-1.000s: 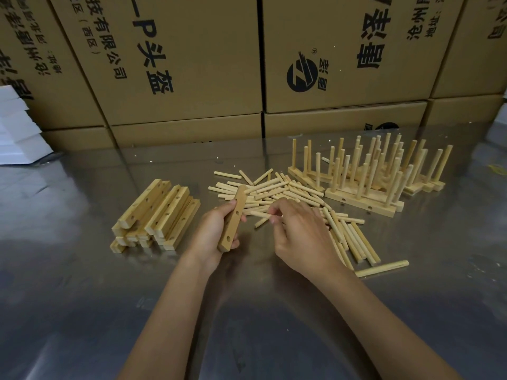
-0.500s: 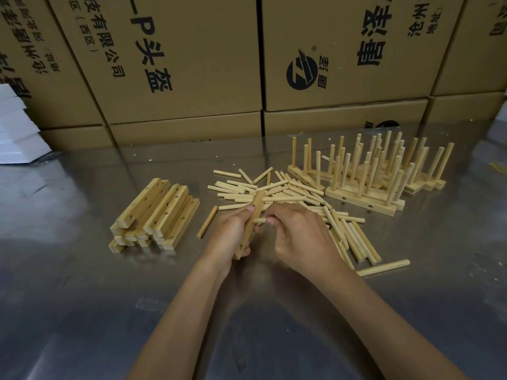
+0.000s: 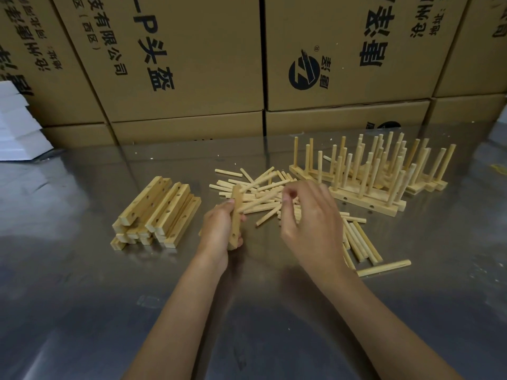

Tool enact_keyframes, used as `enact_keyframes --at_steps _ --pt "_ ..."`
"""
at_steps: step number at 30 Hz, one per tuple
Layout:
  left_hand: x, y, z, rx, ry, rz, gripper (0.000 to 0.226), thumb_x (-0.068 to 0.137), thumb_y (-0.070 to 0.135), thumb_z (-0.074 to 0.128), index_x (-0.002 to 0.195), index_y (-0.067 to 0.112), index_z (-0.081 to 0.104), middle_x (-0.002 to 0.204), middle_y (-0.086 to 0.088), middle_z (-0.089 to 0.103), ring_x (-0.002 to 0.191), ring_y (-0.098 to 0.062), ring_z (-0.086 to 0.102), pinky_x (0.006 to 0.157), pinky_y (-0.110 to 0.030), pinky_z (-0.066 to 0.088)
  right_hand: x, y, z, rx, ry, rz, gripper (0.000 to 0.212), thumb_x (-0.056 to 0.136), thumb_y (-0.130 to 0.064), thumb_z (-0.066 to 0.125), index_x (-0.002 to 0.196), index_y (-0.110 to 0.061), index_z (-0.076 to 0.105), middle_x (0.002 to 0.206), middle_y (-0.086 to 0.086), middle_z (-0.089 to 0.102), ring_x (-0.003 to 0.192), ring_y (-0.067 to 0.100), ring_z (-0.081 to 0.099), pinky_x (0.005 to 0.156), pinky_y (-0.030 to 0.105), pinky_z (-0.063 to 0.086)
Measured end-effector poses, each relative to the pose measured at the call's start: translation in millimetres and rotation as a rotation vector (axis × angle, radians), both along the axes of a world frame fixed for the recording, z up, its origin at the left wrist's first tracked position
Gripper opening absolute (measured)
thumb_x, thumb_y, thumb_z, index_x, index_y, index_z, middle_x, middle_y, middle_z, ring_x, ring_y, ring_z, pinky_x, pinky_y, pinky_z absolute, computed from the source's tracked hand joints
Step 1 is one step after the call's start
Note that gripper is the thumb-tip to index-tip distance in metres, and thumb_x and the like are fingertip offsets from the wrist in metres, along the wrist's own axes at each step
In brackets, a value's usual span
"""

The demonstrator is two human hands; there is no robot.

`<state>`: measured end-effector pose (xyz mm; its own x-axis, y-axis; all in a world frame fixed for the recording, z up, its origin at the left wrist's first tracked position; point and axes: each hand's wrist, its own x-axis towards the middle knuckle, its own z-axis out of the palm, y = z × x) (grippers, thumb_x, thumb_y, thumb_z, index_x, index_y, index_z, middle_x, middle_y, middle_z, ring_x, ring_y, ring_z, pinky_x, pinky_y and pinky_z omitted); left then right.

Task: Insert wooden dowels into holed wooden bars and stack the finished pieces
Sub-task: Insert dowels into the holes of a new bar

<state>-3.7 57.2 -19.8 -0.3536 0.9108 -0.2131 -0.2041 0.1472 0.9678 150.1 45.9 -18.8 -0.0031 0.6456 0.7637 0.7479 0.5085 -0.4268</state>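
- The boxes (image 3: 192, 64) along the far edge carried black print: "P头盔" and "(西区)" on the left one, a round striped logo and large characters on the right one; the smaller lines were too tilted to read.
- White foam blocks (image 3: 16, 127) sat at the far left on the steel table (image 3: 82, 311).
- The left hand (image 3: 220, 231) gripped 1 bar (image 3: 236, 215), held on end with its holes facing right.
- The right hand (image 3: 312, 223) hovered over the dowels (image 3: 263, 196), fingers curled; blur hid whether they pinched anything.
- Bars (image 3: 156, 212) without dowels lay stacked left of the hands.
- Finished pieces (image 3: 367, 171), dowels upright, stood far right.
- 1 dowel (image 3: 384, 268) lay apart, near right.
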Motion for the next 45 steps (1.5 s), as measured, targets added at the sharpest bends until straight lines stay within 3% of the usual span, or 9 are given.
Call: enact_keyframes --at_steps 4,6,10,15,20,25,29,34,45 --pt "-21.1 3.2 1.9 -0.004 -0.158 0.118 0.024 0.104 0.028 0.043 0.097 0.017 0.064 0.064 0.002 0.055 0.042 -0.010 0.039 0.037 -0.019 0.034 -7.6 4.5 -14.8 -0.265 -0.311 0.100 0.059 0.082 -0.001 0.053 0.138 -0.019 0.047 0.133 -0.003 0.056 0.128 0.017 0.043 0.107 0.040 0.035" --pt "-24.2 3.3 0.9 -0.008 -0.176 0.127 0.023 0.104 0.027 0.043 0.100 0.017 0.064 0.066 0.001 0.055 0.043 -0.010 0.039 0.038 -0.020 0.033 -14.3 10.0 -23.4 -0.340 -0.459 0.156 0.055 0.085 -0.003 0.050 0.138 -0.020 0.049 0.142 -0.004 0.053 0.139 0.020 0.035 0.112 0.040 0.027" --pt "-25.8 1.0 0.0 -0.020 -0.177 0.125 0.025 0.104 0.028 0.045 0.095 0.016 0.065 0.068 0.001 0.055 0.048 -0.011 0.040 0.044 -0.023 0.035 -17.3 16.3 -30.0 -0.324 -0.482 0.177 0.026 0.090 -0.011 0.051 0.106 -0.023 0.068 0.106 -0.009 0.065 0.106 0.014 0.047 0.085 0.028 0.038" --pt "-24.8 0.7 1.0 -0.026 -0.183 0.116 0.025 0.104 0.027 0.045 0.092 0.016 0.065 0.069 0.000 0.055 0.048 -0.011 0.039 0.044 -0.024 0.034 -15.5 15.6 -27.9 -0.223 -0.511 0.212 0.020 0.089 -0.008 0.055 0.104 -0.019 0.063 0.103 -0.006 0.062 0.100 0.018 0.047 0.078 0.028 0.033" --pt "-23.4 -0.3 3.4 -0.019 -0.232 0.098 0.023 0.103 0.026 0.044 0.095 0.016 0.064 0.067 0.000 0.056 0.044 -0.011 0.038 0.038 -0.019 0.034 -14.1 1.6 -6.2 -0.108 -0.035 0.286 0.019 0.096 -0.003 0.051 0.108 -0.018 0.047 0.086 -0.005 0.064 0.077 0.016 0.061 0.061 0.032 0.045" --pt "-12.9 -2.8 3.7 -0.004 -0.301 -0.015 0.029 0.103 0.024 0.042 0.084 0.015 0.062 0.062 0.001 0.053 0.043 -0.010 0.040 0.035 -0.019 0.031 -26.8 -22.1 4.0 -0.311 0.603 0.603 0.008 0.102 -0.010 0.048 0.103 -0.017 0.046 0.093 -0.005 0.076 0.082 0.011 0.072 0.072 0.026 0.056" --pt "-5.6 -5.1 4.9 -0.013 -0.217 -0.083 0.031 0.104 0.029 0.039 0.086 0.018 0.063 0.059 0.004 0.051 0.046 -0.009 0.039 0.039 -0.019 0.031 -29.7 -24.5 4.6 -0.345 0.561 0.640 0.008 0.102 -0.008 0.049 0.103 -0.015 0.045 0.088 0.003 0.075 0.083 0.016 0.072 0.079 0.038 0.057" --pt "-2.1 -6.8 5.7 0.002 -0.189 -0.050 0.034 0.106 0.029 0.036 0.102 0.012 0.065 0.057 0.002 0.057 0.040 -0.009 0.047 0.048 -0.025 0.032 -30.4 -27.0 5.4 -0.390 0.573 0.700 0.010 0.097 -0.004 0.057 0.101 -0.013 0.053 0.091 0.004 0.074 0.080 0.013 0.072 0.068 0.020 0.056" --pt "0.9 -7.5 2.5 0.054 -0.209 0.041 0.032 0.105 0.032 0.041 0.107 0.010 0.066 0.076 -0.005 0.059 0.052 -0.016 0.056 0.057 -0.029 0.040 -28.0 -24.9 1.9 -0.394 0.631 0.682 0.011 0.093 -0.003 0.063 0.092 -0.014 0.062 0.083 0.000 0.076 0.077 0.013 0.074 0.070 0.027 0.060"
